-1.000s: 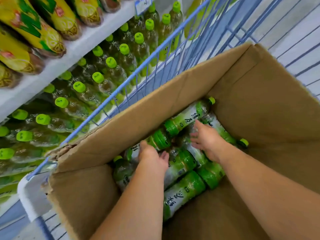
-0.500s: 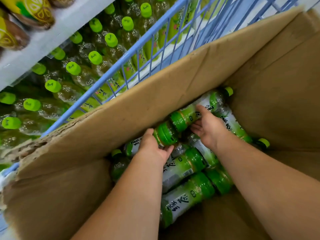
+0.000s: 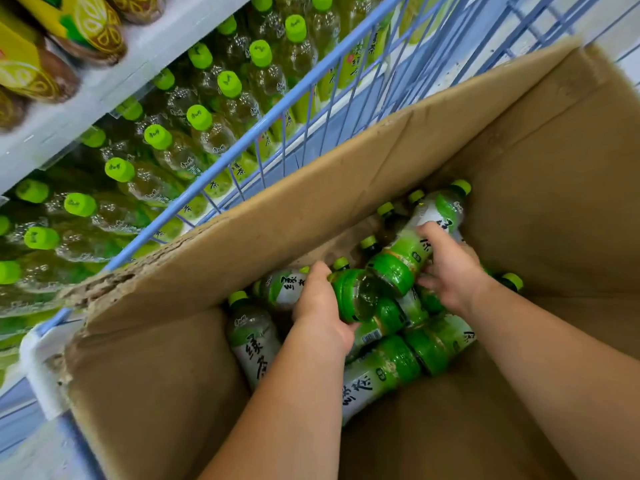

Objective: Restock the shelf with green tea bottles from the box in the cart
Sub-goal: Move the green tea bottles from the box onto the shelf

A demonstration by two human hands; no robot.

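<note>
Two bottles gripped, none out yet
Our left hand [image 3: 320, 306] curls round a bottle [image 3: 356, 294], our right hand [image 3: 450, 271] round a second bottle [image 3: 412, 251]; other bottles [image 3: 381, 372] lie beneath them in the box [image 3: 311, 216], and the shelf [image 3: 104, 91] to their left looks nearly full.

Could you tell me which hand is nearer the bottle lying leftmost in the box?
Left. The left hand grips a neighbouring bottle just right of the leftmost bottle; the right hand is farther right, gripping a far bottle.
</note>
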